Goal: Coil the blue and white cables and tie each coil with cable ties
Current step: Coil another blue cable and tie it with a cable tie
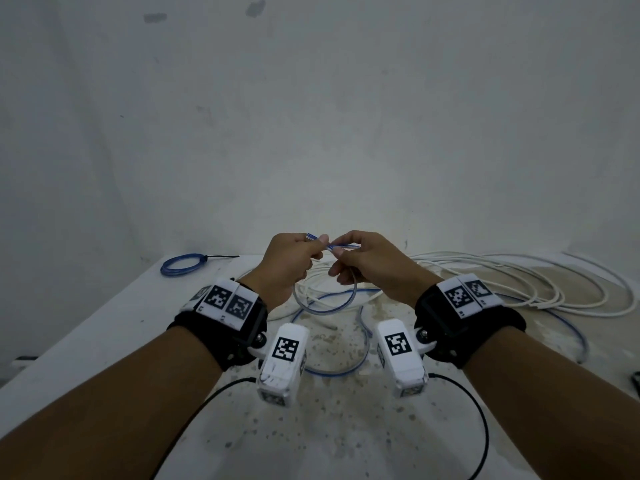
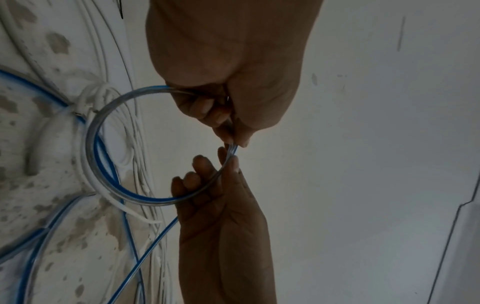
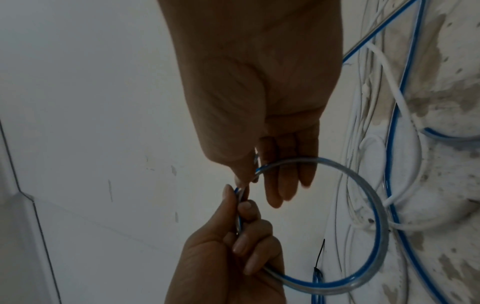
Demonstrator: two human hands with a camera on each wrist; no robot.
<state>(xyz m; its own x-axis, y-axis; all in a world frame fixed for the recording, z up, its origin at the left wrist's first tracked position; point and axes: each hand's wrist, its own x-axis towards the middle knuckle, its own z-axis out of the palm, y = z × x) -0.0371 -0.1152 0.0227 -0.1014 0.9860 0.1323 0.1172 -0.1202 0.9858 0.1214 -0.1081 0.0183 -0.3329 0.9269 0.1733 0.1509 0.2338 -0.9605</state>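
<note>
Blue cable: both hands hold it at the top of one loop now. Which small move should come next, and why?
Probably the right hand should draw in more slack and lay a second loop into the left hand. The blue cable forms just one ring between the pinches, most of it trails over the table, and the finished blue coil already carries its tie.

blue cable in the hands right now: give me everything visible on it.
The blue cable looks like a clear flexible sheath with a blue core or stripe. One round loop of it is held above the table; the left hand and right hand pinch it close together at the top, where the strands meet. The rest trails loose on the table, crossing the white cable. No tie is visible on this loop.
</note>
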